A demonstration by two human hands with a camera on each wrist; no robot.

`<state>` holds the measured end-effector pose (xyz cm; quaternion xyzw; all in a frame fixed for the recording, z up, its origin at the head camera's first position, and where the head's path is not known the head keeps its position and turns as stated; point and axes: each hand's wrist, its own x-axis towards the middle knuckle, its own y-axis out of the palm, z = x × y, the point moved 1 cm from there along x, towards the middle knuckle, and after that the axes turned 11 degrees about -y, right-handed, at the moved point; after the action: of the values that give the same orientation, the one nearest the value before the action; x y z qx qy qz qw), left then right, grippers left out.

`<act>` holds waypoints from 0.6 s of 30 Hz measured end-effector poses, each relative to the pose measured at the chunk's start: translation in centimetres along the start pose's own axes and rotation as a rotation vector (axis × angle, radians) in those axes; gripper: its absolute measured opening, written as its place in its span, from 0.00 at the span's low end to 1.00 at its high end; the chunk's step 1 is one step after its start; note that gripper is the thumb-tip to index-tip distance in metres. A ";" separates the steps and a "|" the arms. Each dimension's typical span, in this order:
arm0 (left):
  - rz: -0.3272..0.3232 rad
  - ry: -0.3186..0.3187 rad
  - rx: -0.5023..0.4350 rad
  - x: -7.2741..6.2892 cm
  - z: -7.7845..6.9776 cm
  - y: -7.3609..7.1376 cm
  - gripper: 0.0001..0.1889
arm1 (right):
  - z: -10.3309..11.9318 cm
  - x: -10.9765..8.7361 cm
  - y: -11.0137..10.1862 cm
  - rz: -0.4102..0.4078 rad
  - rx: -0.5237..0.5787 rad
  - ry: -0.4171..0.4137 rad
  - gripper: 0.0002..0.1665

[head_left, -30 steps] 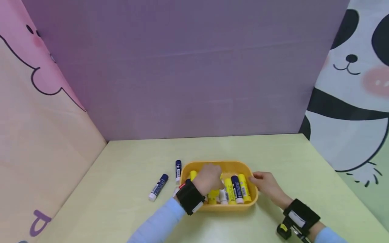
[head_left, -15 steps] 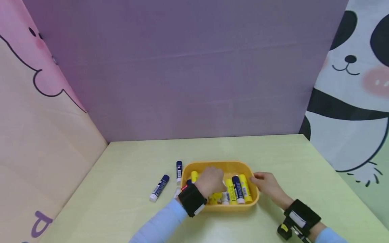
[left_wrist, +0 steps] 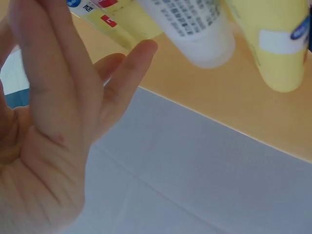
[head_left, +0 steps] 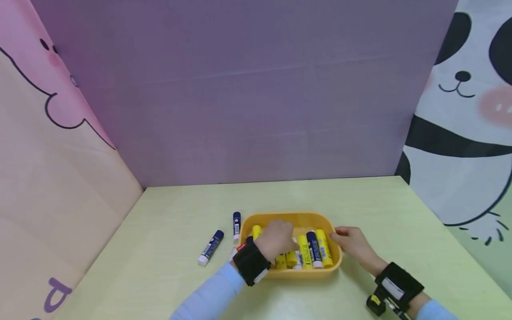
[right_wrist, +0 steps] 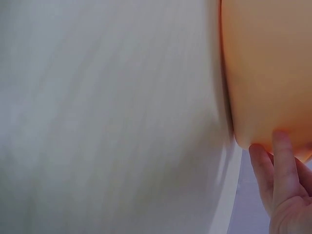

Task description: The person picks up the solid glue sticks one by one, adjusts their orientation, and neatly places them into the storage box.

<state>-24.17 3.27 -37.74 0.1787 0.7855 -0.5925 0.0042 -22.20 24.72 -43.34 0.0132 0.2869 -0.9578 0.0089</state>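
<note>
A yellow plastic basket [head_left: 296,274] on the table holds several glue sticks, yellow, navy and white. My left hand [head_left: 277,240] is inside it, fingers pointing down and pinching a yellow glue stick [head_left: 291,258]; the fingertips are partly hidden in the head view. Close to those fingers, the left wrist view has a white glue stick [left_wrist: 195,34] and another yellow glue stick [left_wrist: 275,48]. At the basket's right end, my right hand [head_left: 354,244] grips the rim. Its fingers [right_wrist: 284,165] lie against the outer wall in the right wrist view.
Left of the basket lie a navy glue stick with a white end [head_left: 210,248] and a second navy glue stick [head_left: 237,226] close to the basket wall. Part of another white end shows by the left wrist. A purple panel [head_left: 248,98] stands behind the table.
A yellow glue stick has come into view under my left hand, between another yellow one and the white one. The right hand has stayed on the basket's rim.
</note>
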 end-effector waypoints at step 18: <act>-0.059 0.036 -0.037 -0.8 1.6 -2.4 0.18 | 0.0 0.1 -0.2 0.010 -0.012 -0.006 0.28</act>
<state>-24.43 0.98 -35.79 0.1658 0.8012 -0.5744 -0.0241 -22.27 24.87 -43.22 0.0117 0.2923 -0.9561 0.0147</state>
